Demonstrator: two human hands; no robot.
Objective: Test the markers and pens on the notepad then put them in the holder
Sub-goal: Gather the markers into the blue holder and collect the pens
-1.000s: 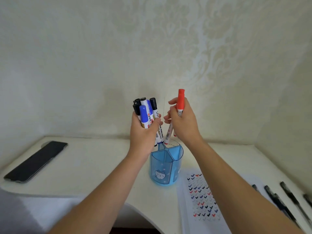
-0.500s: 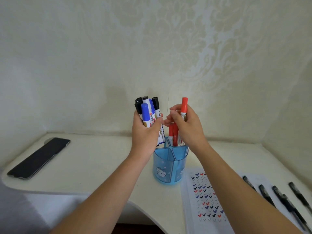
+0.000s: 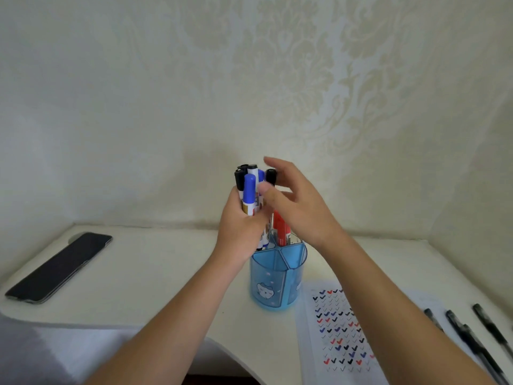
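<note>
Your left hand (image 3: 242, 228) is clenched around a bundle of markers (image 3: 251, 190), holding them upright just above the back-left part of the blue holder (image 3: 277, 276); the fingers wrap the barrels low down, the blue and black caps stand up above your knuckles, and the lower tips show just over the holder's rim; your left forearm comes up from the lower left, wrist nearly straight. Your right hand (image 3: 297, 207) is released and grips nothing; the palm faces left toward the bundle, the fingers are spread and slightly curled, the thumb tip lies close beside the capped ends, though whether it touches them you cannot tell; the right forearm runs in from the lower right corner. Red markers (image 3: 280, 227) stand in a rear compartment of the holder, partly hidden behind your right hand. The holder sits on the white desk (image 3: 155, 273); just to its right lies the notepad (image 3: 337, 329), covered in red, blue and black tick marks; black pens (image 3: 469, 333) lie at the far right; a dark phone (image 3: 59, 266) rests at the left.
</note>
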